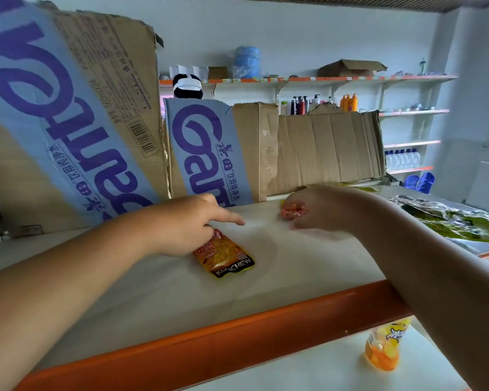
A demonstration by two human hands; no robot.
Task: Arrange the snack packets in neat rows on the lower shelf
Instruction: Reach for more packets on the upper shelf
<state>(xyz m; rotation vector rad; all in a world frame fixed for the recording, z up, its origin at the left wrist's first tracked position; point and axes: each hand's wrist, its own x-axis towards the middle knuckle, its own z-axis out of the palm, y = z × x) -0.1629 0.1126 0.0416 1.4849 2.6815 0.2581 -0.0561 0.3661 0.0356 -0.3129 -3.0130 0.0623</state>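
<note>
Near right, a level below: orange drink bottle (383, 349). On the orange-lipped shelf (153, 292), left hand (185, 225) pinches the flat KONCHEW packet (227, 259) by its far end, likely squaring it. Farther right, the blurred right hand (321, 207) curls round a red packet (293, 212) beside the cartons (206, 153).

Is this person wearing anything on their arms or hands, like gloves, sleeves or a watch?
No. The left hand and right hand are bare, without gloves. The left forearm and right forearm show no sleeves as far as the picture reaches, and no watch or bracelet. The right hand is blurred, so a ring there cannot be ruled out.
</note>
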